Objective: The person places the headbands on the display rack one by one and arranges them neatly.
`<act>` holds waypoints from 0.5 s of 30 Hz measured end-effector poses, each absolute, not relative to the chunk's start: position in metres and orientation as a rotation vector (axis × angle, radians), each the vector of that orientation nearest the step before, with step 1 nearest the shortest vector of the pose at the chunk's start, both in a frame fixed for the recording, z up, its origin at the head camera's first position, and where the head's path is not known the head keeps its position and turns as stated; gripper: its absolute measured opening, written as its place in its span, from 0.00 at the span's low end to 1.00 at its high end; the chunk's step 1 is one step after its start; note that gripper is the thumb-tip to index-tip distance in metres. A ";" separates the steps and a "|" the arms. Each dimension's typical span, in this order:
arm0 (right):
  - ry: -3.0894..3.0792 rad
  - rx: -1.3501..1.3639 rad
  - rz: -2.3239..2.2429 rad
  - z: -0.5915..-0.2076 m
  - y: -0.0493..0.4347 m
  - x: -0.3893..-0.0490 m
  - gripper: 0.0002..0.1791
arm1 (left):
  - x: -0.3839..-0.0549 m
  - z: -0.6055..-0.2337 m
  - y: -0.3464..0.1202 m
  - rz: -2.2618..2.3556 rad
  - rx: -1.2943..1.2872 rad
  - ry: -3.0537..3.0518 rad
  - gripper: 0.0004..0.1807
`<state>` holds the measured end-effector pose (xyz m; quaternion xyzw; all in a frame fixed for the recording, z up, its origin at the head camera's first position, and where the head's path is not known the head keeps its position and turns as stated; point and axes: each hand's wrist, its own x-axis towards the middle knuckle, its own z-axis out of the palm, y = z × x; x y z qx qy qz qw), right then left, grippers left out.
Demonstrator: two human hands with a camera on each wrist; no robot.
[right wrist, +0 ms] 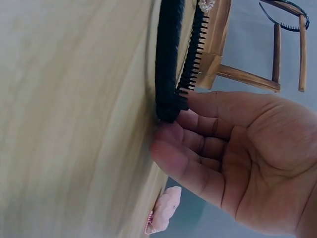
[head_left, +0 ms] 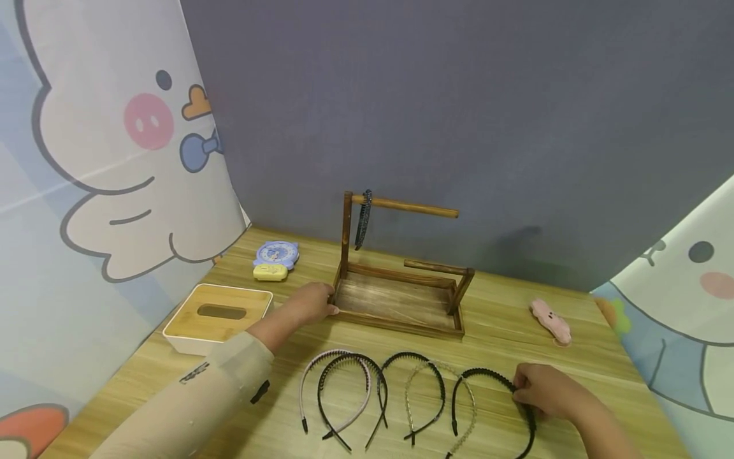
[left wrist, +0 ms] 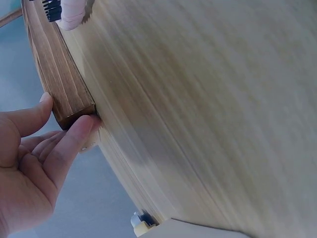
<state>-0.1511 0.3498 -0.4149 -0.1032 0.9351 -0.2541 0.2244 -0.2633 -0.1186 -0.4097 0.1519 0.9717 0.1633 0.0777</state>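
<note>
My left hand (head_left: 312, 303) grips the front left corner of a dark wooden headband stand (head_left: 395, 324), thumb and fingers on either side of the wood (left wrist: 62, 74) in the left wrist view. A dark glittery headband (head_left: 362, 223) hangs from the stand's upper bar. At the lower right, my right hand (head_left: 547, 390) pinches a black headband (head_left: 487, 372) by its curved side; it lies at the right end of a row. Left of it are a clear beaded headband (head_left: 473, 408), two more black headbands and a pink headband (head_left: 302, 389), partly overlapping.
A white tissue box (head_left: 189, 344) with a wooden lid stands at the left. Behind it lie a blue clock-like item (head_left: 278, 253) and a small yellow item (head_left: 270, 273). A fluffy pink item (head_left: 552, 322) lies at the right. A grey curtain (head_left: 447, 102) closes the back.
</note>
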 end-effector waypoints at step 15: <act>2.411 -0.281 -0.940 -0.384 0.356 -0.158 0.22 | -0.263 -0.410 -0.119 0.513 0.447 2.917 0.29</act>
